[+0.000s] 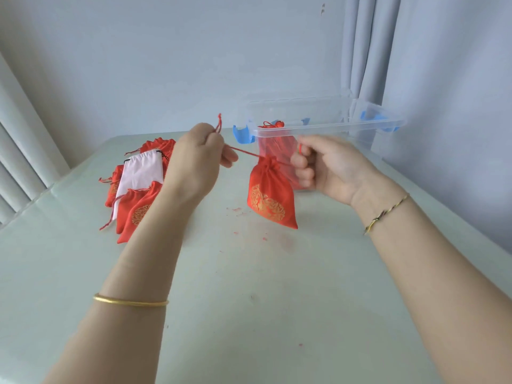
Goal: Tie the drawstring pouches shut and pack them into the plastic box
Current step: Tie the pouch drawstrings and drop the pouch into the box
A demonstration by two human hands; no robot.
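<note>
- Drawstring pouch (270, 195), red with a gold embroidered pattern, hangs by its cord (245, 151) between the two hands. Its neck is gathered tight, and it is over the middle of the tabletop, just in front of the plastic box.
- On the left hand (194, 159) the fingers (230, 159) are curled and pinch the left run of the cord, whose looped end sticks up above the fist.
- On the right hand (327, 167) the fingers (303, 162) are curled round the right run of the cord, close beside the pouch's neck.
- The cord runs taut from the left fist down to the neck. The pouch's body tilts, its lower corner pointing right; whether that corner touches the tabletop cannot be told.
- The plastic box (327, 126), clear with blue latches (243, 134), stands open just behind the right hand. Its near rim sits above the knuckles, and a second red pouch (273, 124) stands inside at its left end.
- A pile of pouches (138, 206) lies left of the left hand, red ones with a pale pink pouch (141, 170) among them, well apart from the box.
- A wide stretch of tabletop (249, 300) shows between the pile and the held pouch and all along the near side under the forearms, marked by a few faint red smudges (235, 209).
- The box's right end comes near the tabletop's right edge, with a wall (194, 51) and a curtain (368, 51) close behind it.
</note>
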